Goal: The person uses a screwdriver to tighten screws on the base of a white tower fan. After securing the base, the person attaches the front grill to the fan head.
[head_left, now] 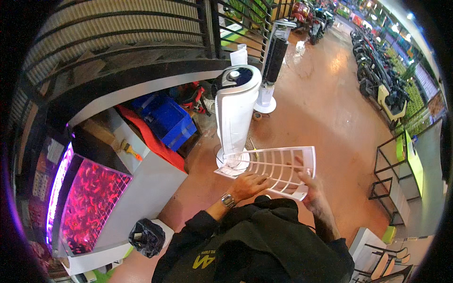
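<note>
A long white slatted grille [278,166], slightly curved, lies across in front of me between my hands. My left hand [249,185], with a watch on its wrist, is closed over the near edge, fingers bent. At the grille's right end my right hand [309,185] grips the frame, some fingers reaching over the slats. Just beyond stands a white tower fan [233,115] with a dark, rounded top, upright on a round base partly hidden behind the grille. Behind it is a second tower unit [276,59] with a dark core exposed, on a white round base [265,101].
A grey counter [158,188] on the left holds a paintbrush [131,151]; a blue box [165,121] sits on red cloth beside it. A black-bagged bin [147,237] is near my left. Motorcycles [368,70] line the far right, and a green-topped table [413,162] stands right.
</note>
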Action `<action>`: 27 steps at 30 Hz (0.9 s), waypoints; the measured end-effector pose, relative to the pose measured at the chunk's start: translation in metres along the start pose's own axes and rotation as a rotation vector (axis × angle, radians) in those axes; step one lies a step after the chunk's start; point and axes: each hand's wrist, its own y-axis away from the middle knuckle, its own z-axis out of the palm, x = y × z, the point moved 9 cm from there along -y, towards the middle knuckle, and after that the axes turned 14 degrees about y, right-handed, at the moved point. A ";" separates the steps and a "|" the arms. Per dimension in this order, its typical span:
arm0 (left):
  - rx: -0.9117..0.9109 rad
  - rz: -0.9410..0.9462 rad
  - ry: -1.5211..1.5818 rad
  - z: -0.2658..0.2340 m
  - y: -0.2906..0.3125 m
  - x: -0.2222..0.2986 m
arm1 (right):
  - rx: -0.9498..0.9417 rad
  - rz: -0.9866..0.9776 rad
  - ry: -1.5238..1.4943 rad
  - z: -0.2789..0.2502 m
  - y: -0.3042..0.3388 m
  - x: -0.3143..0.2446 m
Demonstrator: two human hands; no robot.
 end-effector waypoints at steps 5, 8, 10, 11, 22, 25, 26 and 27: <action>0.005 0.068 -0.022 0.015 -0.095 -0.021 | 0.293 0.059 0.142 -0.166 -0.037 -0.005; 0.250 -0.031 -0.222 -0.048 -0.122 -0.067 | 0.279 -0.090 0.227 -0.211 -0.082 -0.055; 0.503 -0.234 -0.365 -0.115 -0.133 -0.098 | 0.186 -0.145 0.236 -0.223 -0.127 -0.064; 0.561 -0.291 -0.479 -0.142 -0.147 -0.116 | 0.194 -0.129 0.292 -0.240 -0.159 -0.059; 0.315 -1.008 -0.082 -0.157 -0.203 -0.282 | -0.191 -0.008 0.332 -0.259 -0.381 0.021; 0.379 -1.053 -0.080 -0.165 -0.201 -0.279 | -0.286 -0.076 0.414 -0.247 -0.410 0.026; 0.360 -1.068 -0.112 -0.161 -0.203 -0.282 | -0.282 -0.118 0.444 -0.249 -0.419 0.034; 0.351 -1.064 -0.101 -0.157 -0.207 -0.288 | -0.286 -0.103 0.465 -0.252 -0.430 0.043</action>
